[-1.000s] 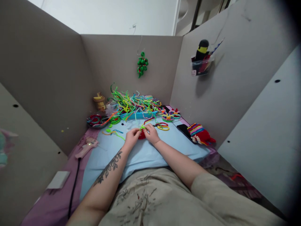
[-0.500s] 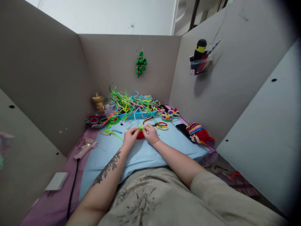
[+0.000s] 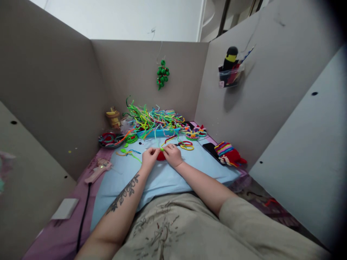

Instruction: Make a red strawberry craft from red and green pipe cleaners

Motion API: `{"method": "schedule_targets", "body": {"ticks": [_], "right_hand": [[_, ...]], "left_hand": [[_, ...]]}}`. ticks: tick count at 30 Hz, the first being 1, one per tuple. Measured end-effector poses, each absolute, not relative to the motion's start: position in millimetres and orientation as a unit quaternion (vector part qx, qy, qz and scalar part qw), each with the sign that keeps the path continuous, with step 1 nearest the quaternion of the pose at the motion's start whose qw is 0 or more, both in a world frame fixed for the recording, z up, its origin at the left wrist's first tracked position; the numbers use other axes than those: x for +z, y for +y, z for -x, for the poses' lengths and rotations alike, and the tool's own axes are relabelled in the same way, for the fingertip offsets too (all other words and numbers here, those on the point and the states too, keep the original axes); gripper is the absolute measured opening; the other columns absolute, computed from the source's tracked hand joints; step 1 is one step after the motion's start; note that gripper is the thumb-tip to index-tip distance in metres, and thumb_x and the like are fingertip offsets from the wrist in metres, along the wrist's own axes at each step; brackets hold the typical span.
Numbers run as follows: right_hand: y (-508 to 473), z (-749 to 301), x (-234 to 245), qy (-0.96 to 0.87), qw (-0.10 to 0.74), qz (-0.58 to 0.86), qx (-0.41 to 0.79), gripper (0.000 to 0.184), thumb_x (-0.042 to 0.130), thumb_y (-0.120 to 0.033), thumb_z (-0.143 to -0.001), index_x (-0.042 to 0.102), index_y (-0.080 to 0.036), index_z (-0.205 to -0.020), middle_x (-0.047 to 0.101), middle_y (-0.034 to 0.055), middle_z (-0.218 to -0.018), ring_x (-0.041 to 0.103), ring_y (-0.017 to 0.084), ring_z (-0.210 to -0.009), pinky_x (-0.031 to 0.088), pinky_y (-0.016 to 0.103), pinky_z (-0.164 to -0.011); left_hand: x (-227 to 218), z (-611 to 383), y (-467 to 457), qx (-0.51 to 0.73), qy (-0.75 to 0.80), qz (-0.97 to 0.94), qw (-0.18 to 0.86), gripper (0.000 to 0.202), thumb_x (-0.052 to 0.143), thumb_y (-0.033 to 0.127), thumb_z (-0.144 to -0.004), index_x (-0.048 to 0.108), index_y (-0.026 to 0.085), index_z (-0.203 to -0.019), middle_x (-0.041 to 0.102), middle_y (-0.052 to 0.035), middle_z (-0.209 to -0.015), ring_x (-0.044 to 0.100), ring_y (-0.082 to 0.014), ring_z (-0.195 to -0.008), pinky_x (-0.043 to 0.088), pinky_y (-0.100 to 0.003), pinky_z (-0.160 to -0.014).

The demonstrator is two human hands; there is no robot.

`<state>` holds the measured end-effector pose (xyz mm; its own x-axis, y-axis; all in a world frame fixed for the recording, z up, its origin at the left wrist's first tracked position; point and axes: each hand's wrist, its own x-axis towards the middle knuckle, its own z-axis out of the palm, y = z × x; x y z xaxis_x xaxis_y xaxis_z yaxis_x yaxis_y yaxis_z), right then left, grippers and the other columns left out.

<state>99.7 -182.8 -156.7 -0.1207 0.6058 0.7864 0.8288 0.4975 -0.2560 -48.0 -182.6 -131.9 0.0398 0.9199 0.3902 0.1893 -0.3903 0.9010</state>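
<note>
My left hand (image 3: 150, 157) and my right hand (image 3: 172, 155) meet over the blue cloth. Their fingertips pinch a small bright green pipe cleaner piece (image 3: 162, 149) between them. Directly below it is a rounded red piece (image 3: 161, 156), largely covered by my fingers. Whether my fingers also grip the red piece cannot be made out. Just beyond my right hand lie yellow-handled scissors (image 3: 187, 146). Loose pipe cleaners (image 3: 130, 152) in orange, blue and green lie to the left of my left hand.
A blue tray (image 3: 170, 133) heaped with pipe cleaners stands at the back. On the left are a pink glue gun (image 3: 99, 170) with a black cord and a white box (image 3: 65, 208). A phone (image 3: 213, 151) and a striped red figure (image 3: 230, 153) lie right.
The fingers of my right hand have turned a little over the green piece, so less of it shows. Otherwise the hands stay in the same place.
</note>
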Motion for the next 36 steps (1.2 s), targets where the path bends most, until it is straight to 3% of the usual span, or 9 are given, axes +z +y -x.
{"method": "schedule_targets", "body": {"ticks": [5,12,23,36], "right_hand": [[-182.5,-98.4,-156.8,-0.746,0.443,0.483,-0.117,0.009,0.054,-0.017,-0.082,0.062,-0.021,-0.079,0.058,0.0071,-0.083,0.051,0.022,-0.084,0.044,0.033,-0.074],[-188.3,-97.6,-149.9,-0.780,0.455,0.425,-0.061,0.017,0.047,-0.023,-0.087,0.058,-0.019,-0.100,0.059,0.0092,-0.093,0.051,0.023,-0.091,0.044,0.036,-0.083],[-182.3,-99.8,-154.5,-0.750,0.493,0.432,-0.088,0.020,0.039,-0.021,-0.091,0.059,-0.018,-0.090,0.059,0.0090,-0.085,0.052,0.022,-0.085,0.044,0.034,-0.078],[-183.2,-98.9,-156.7,-0.740,0.463,0.473,-0.117,0.011,0.050,-0.017,-0.085,0.059,-0.020,-0.079,0.057,0.0060,-0.079,0.051,0.021,-0.080,0.043,0.031,-0.073]], "left_hand": [[-132.4,48.4,-182.1,0.541,0.449,-0.643,0.304,0.018,0.060,0.032,-0.074,0.065,0.016,-0.068,0.065,-0.0004,-0.062,0.059,-0.0146,-0.061,0.046,-0.025,-0.062],[-139.2,50.2,-177.1,0.560,0.408,-0.669,0.271,0.017,0.056,0.031,-0.078,0.066,0.016,-0.079,0.068,-0.0046,-0.078,0.062,-0.0171,-0.074,0.048,-0.029,-0.072],[-142.2,50.8,-175.5,0.532,0.383,-0.718,0.232,0.017,0.052,0.024,-0.082,0.067,0.018,-0.086,0.070,-0.0075,-0.093,0.063,-0.0202,-0.090,0.047,-0.033,-0.084],[-142.9,50.2,-173.8,0.542,0.390,-0.641,0.379,0.023,0.065,0.035,-0.071,0.070,0.014,-0.079,0.072,-0.0068,-0.082,0.065,-0.0192,-0.075,0.050,-0.031,-0.073]]}}
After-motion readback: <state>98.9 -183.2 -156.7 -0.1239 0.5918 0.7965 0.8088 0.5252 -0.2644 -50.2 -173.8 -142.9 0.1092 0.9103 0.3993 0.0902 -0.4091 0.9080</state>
